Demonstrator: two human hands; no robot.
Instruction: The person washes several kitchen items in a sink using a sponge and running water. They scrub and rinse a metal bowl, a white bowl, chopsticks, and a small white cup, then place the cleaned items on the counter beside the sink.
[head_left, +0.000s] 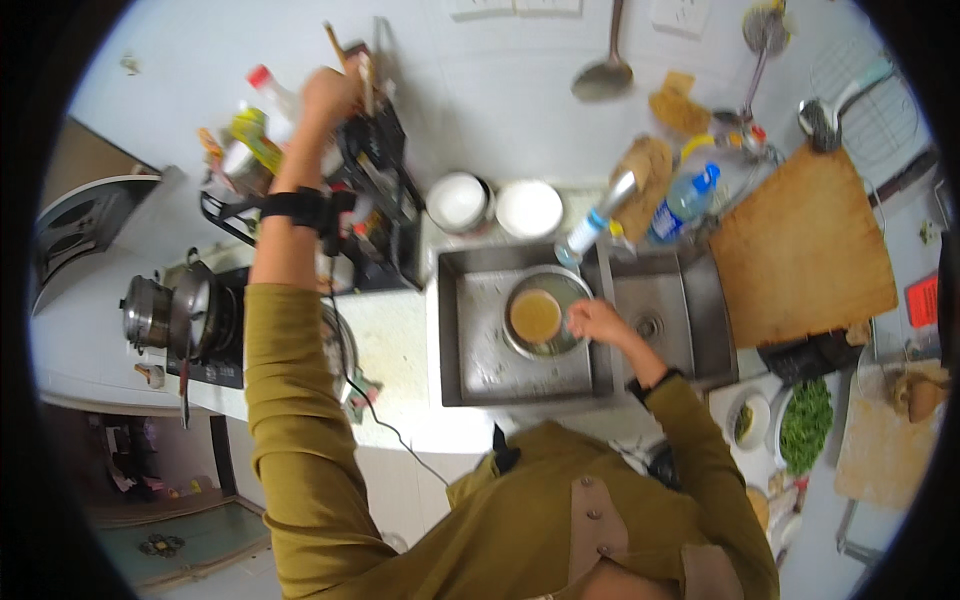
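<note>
My left hand (328, 97) is raised to the top of a black rack (379, 142) against the wall. Its fingers are at several wooden sticks (367, 84) there; blur hides whether they grip one. In the large steel sink basin (480, 375) stands a round metal pot (512, 341) with cloudy water. A bowl (535, 316) of yellowish liquid, or a yellowish bowl, sits inside it. My right hand (596, 321) is over the pot's right rim with its fingers curled. What lies between those fingers cannot be made out.
White bowls (456, 202) and a white plate (529, 208) stand behind the sink. Bottles (686, 202) and a large wooden cutting board (806, 247) are at the right. Leafy greens (805, 427) fill a bowl at the lower right. Pots (199, 311) occupy the stove at left. A black cable (375, 409) hangs beside my left arm.
</note>
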